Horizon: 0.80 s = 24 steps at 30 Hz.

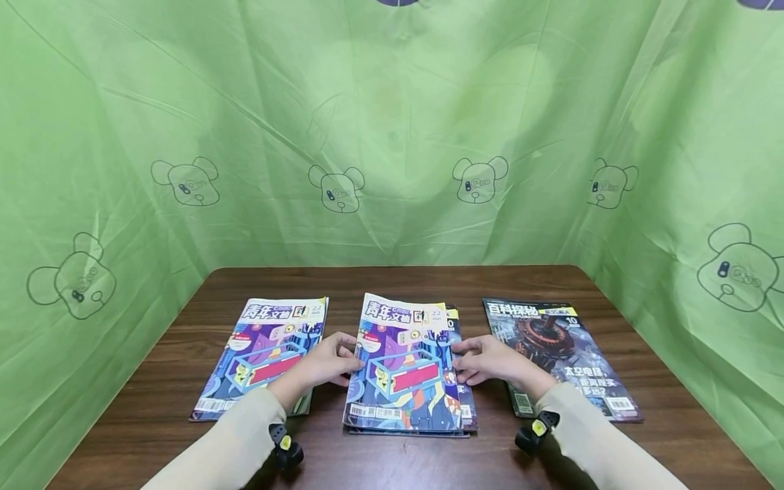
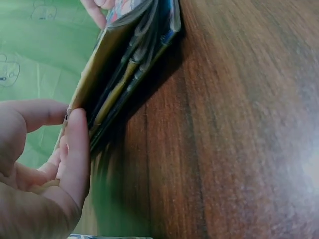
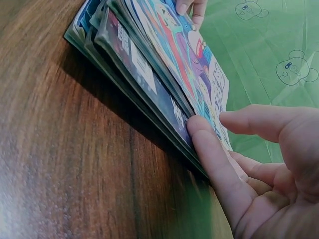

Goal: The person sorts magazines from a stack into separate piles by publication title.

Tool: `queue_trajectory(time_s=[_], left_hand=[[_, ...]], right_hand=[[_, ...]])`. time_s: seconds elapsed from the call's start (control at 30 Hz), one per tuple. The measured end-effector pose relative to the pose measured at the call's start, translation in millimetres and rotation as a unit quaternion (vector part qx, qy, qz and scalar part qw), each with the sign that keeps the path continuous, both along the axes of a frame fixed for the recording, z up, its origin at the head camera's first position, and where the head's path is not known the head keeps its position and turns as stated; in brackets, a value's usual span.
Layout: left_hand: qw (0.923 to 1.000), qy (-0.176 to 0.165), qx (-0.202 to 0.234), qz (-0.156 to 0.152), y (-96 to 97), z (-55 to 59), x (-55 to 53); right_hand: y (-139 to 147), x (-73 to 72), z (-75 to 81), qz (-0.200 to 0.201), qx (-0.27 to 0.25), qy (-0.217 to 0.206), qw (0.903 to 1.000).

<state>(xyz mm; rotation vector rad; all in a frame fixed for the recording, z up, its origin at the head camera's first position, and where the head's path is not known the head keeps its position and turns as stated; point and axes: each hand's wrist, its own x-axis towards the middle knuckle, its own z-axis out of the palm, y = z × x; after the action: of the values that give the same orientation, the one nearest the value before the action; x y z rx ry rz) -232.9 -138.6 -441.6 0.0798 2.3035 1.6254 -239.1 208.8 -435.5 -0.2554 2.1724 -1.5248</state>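
Observation:
In the head view a purple and blue magazine (image 1: 404, 408) tops a stack at the middle of the table, slightly turned against the dark magazine (image 1: 467, 401) beneath it. My left hand (image 1: 331, 359) pinches the top magazine's left edge; the left wrist view shows the thumb (image 2: 77, 134) against that lifted edge, with a gap above the darker magazines below. At the opposite edge is my right hand (image 1: 486, 359), thumb and fingers around the side of the top magazine. In the right wrist view one fingertip (image 3: 197, 127) presses on the page edges.
To the left lies another purple and blue magazine (image 1: 269, 344), partly behind the left forearm. A dark magazine (image 1: 588, 354) with a red machine on its cover lies at the right under the right forearm. Green curtains (image 1: 392, 136) surround the wooden table (image 1: 398, 463).

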Motion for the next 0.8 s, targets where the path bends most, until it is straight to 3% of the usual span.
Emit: queue_trajectory(time_s=[0.6, 0.8], left_hand=[[0.9965, -0.033, 0.072, -0.026, -0.1, -0.2, -0.4], [0.9932, -0.046, 0.106, -0.013, 0.7, -1.3, -2.1]], right_hand=[[-1.3, 0.6, -2.3, -0.001, -0.003, -0.007, 1.0], [-3.0, 0.3, -2.8, -0.006, -0.019, -0.019, 0.9996]])
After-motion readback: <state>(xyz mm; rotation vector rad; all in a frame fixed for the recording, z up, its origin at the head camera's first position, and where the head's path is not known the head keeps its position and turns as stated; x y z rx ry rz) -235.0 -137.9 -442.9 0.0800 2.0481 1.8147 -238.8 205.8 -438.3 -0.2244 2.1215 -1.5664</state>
